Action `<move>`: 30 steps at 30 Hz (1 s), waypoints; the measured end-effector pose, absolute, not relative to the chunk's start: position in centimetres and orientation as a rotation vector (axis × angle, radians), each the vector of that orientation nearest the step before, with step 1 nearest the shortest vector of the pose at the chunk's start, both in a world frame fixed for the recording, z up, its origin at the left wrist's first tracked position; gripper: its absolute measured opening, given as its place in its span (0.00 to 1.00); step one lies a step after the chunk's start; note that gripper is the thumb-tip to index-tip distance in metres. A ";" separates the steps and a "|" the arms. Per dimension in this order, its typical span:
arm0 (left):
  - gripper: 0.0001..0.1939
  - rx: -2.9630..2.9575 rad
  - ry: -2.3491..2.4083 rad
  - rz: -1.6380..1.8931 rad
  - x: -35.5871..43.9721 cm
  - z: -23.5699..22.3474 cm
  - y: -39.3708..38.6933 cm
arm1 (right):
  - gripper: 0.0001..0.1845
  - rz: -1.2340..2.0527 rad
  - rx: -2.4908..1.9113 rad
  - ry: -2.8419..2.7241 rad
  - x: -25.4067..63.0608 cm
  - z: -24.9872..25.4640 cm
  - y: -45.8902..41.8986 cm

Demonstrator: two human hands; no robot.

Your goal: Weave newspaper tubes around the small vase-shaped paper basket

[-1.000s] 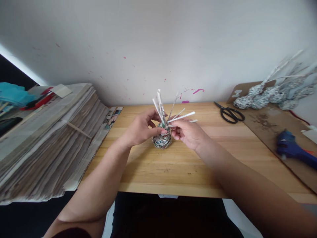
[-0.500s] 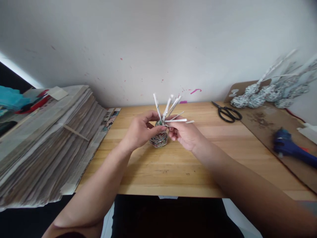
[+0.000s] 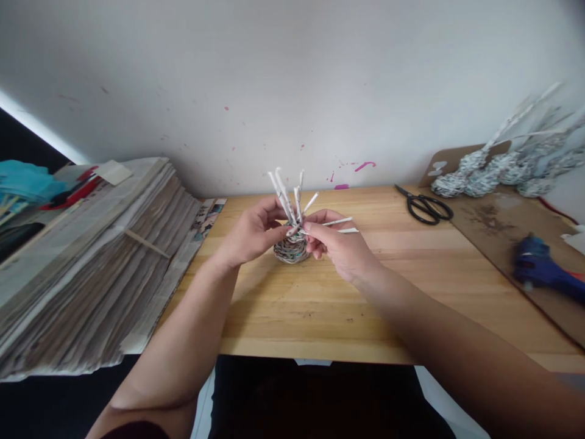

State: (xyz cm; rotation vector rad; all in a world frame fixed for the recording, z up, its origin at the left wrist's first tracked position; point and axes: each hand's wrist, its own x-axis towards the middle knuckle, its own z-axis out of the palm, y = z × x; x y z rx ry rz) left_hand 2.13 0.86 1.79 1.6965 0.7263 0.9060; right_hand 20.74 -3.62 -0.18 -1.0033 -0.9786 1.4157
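Note:
A small round piece woven from rolled newspaper (image 3: 291,251) sits on the wooden table between my hands. Several white paper tubes (image 3: 284,194) fan upward from its neck. My left hand (image 3: 252,235) is closed around the left side of the neck, its thumb in front and its fingers behind. With thumb and fingertips, my right hand (image 3: 340,242) pinches a paper tube at the right side of the neck. Two paper tube ends (image 3: 345,230) stick out to the right above that hand. The fingertips partly cover the neck.
Black scissors (image 3: 427,207) lie at the back right of the wooden table (image 3: 292,323). Beyond them, a cardboard sheet (image 3: 498,244) bears a blue glue gun (image 3: 543,265) and several woven paper pieces (image 3: 484,174). A tall newspaper stack (image 3: 100,262) stands on the left; a wall rises behind.
The woven piece has turned and shifted slightly left, so its tubes now fan differently. My right hand's thumb has moved onto the front of the neck. My left hand keeps its hold.

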 end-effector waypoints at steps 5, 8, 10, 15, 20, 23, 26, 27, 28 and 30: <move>0.17 1.728 0.802 0.916 2.5 2.0 0.6 | 0.09 1.385 -0.996 -0.975 20.6 -0.1 -3.7; 0.15 1.712 0.786 0.904 2.7 2.1 0.4 | 0.08 1.380 -1.006 -0.975 20.6 0.0 -3.7; 0.14 1.682 0.794 0.917 2.9 2.1 0.3 | 0.07 1.386 -1.011 -0.973 20.5 -0.1 -3.8; 0.15 1.572 0.850 0.937 3.0 1.7 0.6 | 0.12 1.431 -0.946 -1.039 20.6 -0.5 -3.8; 0.18 1.456 0.836 0.977 2.8 1.5 1.0 | 0.16 1.191 -0.874 -1.325 21.4 -1.2 -3.4; 0.18 1.472 0.828 0.987 2.7 1.4 1.1 | 0.08 0.754 -0.948 -1.553 22.2 -1.2 -3.2; 0.17 1.508 0.835 0.980 2.7 1.3 1.1 | 0.03 0.439 -0.943 -1.712 22.8 -1.2 -3.1; 0.16 1.521 0.839 0.980 2.8 1.3 1.0 | 0.02 0.397 -0.925 -1.734 22.9 -1.1 -3.1; 0.16 1.536 0.844 0.980 2.8 1.3 1.0 | 0.03 0.375 -0.912 -1.743 22.9 -1.1 -3.1; 0.15 1.568 0.850 0.970 2.8 1.3 0.8 | 0.03 0.354 -0.905 -1.739 22.8 -1.2 -3.1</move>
